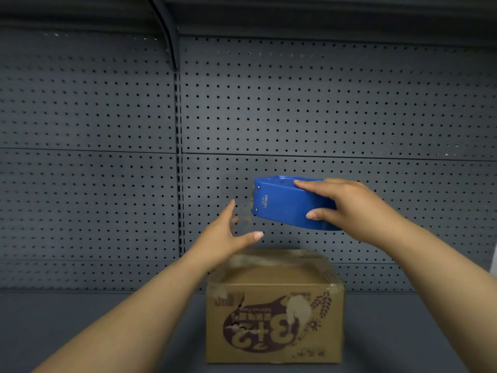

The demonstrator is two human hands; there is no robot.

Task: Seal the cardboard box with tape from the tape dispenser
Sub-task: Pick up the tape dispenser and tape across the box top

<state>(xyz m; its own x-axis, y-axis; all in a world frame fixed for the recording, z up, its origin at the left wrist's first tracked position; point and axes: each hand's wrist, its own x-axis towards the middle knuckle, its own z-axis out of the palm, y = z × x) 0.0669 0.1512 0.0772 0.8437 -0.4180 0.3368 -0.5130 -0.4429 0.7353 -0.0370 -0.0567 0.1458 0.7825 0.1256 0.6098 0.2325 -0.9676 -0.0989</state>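
Observation:
A brown cardboard box (274, 319) with upside-down dark print stands on the grey shelf, its top flaps closed and old tape showing along the top. Above it, my right hand (347, 208) grips a blue tape dispenser (285, 203) held in the air, its cutter end pointing left. My left hand (228, 235) hovers just left of that end, fingers apart. A short, blurred strip of clear tape (244, 216) hangs at the dispenser's mouth beside my left fingers; I cannot tell if they touch it.
A grey pegboard wall (322, 117) rises right behind the box. The grey shelf surface (94, 319) stretches to both sides of the box. A dark bracket (169, 36) hangs from the upper shelf at the top centre-left.

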